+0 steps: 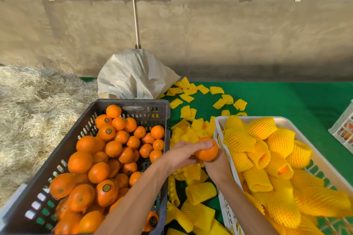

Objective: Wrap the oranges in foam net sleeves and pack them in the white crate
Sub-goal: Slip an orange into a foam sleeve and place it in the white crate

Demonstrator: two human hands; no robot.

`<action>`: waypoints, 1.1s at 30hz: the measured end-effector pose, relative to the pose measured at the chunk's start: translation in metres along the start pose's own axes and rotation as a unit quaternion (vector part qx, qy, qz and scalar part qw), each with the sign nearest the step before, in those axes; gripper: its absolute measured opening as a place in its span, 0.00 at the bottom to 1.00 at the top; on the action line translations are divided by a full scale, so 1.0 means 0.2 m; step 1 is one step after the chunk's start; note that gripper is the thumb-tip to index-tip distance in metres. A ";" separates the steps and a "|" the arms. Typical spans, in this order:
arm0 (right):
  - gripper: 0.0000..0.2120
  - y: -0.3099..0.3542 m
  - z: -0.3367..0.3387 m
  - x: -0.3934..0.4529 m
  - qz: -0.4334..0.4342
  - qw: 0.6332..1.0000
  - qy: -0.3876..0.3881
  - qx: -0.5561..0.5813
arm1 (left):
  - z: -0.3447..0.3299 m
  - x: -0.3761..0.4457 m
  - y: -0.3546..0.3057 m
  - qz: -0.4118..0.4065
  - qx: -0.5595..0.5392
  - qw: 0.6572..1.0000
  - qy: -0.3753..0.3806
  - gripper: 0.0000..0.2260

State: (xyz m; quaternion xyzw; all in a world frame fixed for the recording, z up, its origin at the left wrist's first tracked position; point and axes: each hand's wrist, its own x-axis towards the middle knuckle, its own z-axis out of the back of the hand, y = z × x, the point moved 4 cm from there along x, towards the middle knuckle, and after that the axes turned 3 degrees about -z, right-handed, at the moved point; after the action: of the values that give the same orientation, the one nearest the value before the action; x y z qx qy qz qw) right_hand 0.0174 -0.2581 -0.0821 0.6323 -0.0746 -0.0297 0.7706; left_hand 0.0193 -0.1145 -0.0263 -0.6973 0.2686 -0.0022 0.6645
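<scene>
Two crates flank one bare orange (207,149) held up between them: one dark crate (133,103) to its left heaped with roughly forty unwrapped oranges, one white crate (219,120) to its right holding about fifteen netted ones. Loose yellow foam sleeves (200,192) lie around it, some thirty, and one white sack (133,76) stands beyond.

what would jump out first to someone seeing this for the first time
The dark crate heaped with bare oranges on the left, and the white crate of yellow-sleeved ones on the right. Between them, the left hand and right hand hold one unwrapped orange.
</scene>
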 end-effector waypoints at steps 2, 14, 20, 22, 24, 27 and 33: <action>0.06 0.01 -0.01 0.01 -0.003 1.000 0.016 -0.026 | 0.01 0.00 -0.01 -0.008 -0.030 0.999 -0.040 0.40; 0.09 0.05 0.03 0.02 0.064 0.993 -0.061 -0.079 | 0.02 0.02 0.00 -0.101 0.090 0.970 -0.204 0.18; 0.09 0.09 0.05 -0.01 0.112 0.984 -0.116 -0.078 | 0.00 0.02 0.02 -0.126 0.192 0.948 -0.220 0.19; 0.12 0.13 0.04 -0.03 0.149 0.976 -0.103 -0.118 | 0.00 0.03 0.02 -0.136 0.213 0.943 -0.217 0.21; 0.15 0.16 0.04 -0.05 0.176 0.968 -0.096 -0.153 | 0.02 0.04 0.03 -0.139 0.229 0.936 -0.228 0.22; 0.16 0.20 0.03 -0.06 0.197 0.960 -0.089 -0.177 | 0.04 0.05 0.05 -0.129 0.253 0.924 -0.258 0.24; 0.11 0.23 0.00 -0.08 0.212 0.953 -0.079 -0.202 | 0.06 0.09 0.07 -0.100 0.190 0.932 -0.294 0.26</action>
State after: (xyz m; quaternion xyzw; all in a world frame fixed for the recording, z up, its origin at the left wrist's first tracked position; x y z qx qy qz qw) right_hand -0.0002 -0.2470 -0.0393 0.4283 -0.2600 0.0704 0.8626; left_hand 0.0328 -0.1090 -0.0476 -0.5510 -0.0150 0.0855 0.8300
